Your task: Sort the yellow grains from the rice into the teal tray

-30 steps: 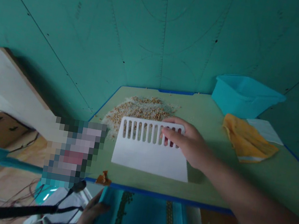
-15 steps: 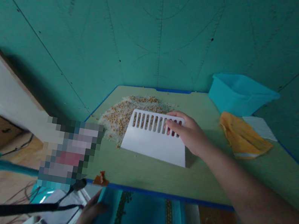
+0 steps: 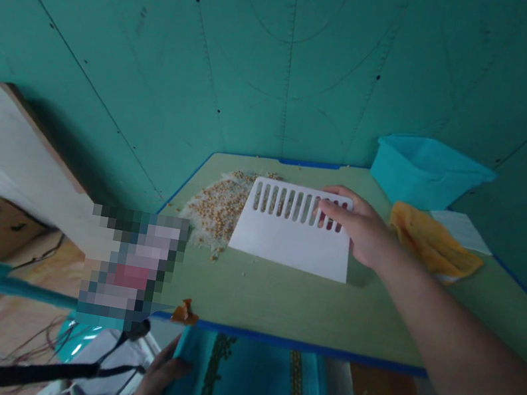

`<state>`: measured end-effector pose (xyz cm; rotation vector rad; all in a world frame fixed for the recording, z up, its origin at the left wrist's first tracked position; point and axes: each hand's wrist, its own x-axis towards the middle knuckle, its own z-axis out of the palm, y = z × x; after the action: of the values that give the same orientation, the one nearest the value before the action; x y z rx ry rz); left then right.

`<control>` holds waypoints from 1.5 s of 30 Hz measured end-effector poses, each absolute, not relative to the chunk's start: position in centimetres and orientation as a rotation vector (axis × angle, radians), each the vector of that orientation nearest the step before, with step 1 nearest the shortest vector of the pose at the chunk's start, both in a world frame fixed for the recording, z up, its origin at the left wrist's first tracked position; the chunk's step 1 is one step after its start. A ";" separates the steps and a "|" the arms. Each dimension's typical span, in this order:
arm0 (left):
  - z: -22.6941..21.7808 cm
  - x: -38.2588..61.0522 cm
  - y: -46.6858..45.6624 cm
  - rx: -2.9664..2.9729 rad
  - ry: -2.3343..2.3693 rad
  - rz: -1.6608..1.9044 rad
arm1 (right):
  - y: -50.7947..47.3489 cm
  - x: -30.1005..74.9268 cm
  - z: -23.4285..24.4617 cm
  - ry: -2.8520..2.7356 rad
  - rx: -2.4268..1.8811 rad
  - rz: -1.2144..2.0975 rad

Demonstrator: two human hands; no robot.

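My right hand grips a white slotted scraper by its upper right end, fingers wrapped behind and thumb over the slots. The scraper stands tilted over the table, its wide lower edge toward me. Behind it and to its left lies a spread of yellow-brown kernels mixed with pale grains, partly hidden by the scraper. Below the table's front edge, my left hand holds the left rim of a teal bin. Rows of dark and yellowish grains lie in the bin along two sides.
The green table has a blue edge and meets a teal wall. At back right stand a second teal bin and an orange cloth. A crumpled brown scrap lies by the front edge. A black strap crosses the lower left.
My right hand has moved the scraper to the right and a little away from me. My left hand stays on the bin rim. The view has shifted slightly.
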<state>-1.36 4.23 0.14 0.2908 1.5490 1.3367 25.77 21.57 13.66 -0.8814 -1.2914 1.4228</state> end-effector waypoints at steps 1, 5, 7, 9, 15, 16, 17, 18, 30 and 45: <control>0.3 -1.3 4.3 0.287 1.545 1.335 | 21.5 25.7 13.6 -1.331 -0.885 1.479; 0.9 -0.8 4.5 0.338 1.574 1.351 | 21.7 25.4 12.7 -1.441 -0.931 1.619; 1.1 -0.6 4.7 0.380 1.621 1.346 | 22.2 25.6 12.3 -1.438 -0.952 1.586; 1.1 -0.5 4.8 0.384 1.636 1.338 | 22.8 25.9 12.1 -1.422 -0.969 1.514; 0.5 -0.8 4.8 0.374 1.576 1.347 | 23.9 26.9 12.2 -1.300 -0.952 1.417; 0.5 -1.0 4.7 0.386 1.588 1.342 | 23.9 26.9 12.3 -1.280 -0.939 1.398; 0.4 -1.0 4.6 0.395 1.596 1.340 | 23.8 26.9 12.4 -1.267 -0.929 1.373; 0.4 -1.1 4.5 0.399 1.601 1.347 | 23.7 26.8 12.5 -1.260 -0.921 1.350; 0.4 -0.6 4.5 0.417 1.640 1.365 | 22.0 23.4 12.7 -1.358 -0.854 1.196; 0.1 -1.0 4.7 0.376 1.562 1.336 | 21.1 23.0 13.0 -1.560 -0.914 1.215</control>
<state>-0.99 4.68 0.09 0.3760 1.5623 1.3359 23.03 21.08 12.97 -0.9145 -1.5597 1.2150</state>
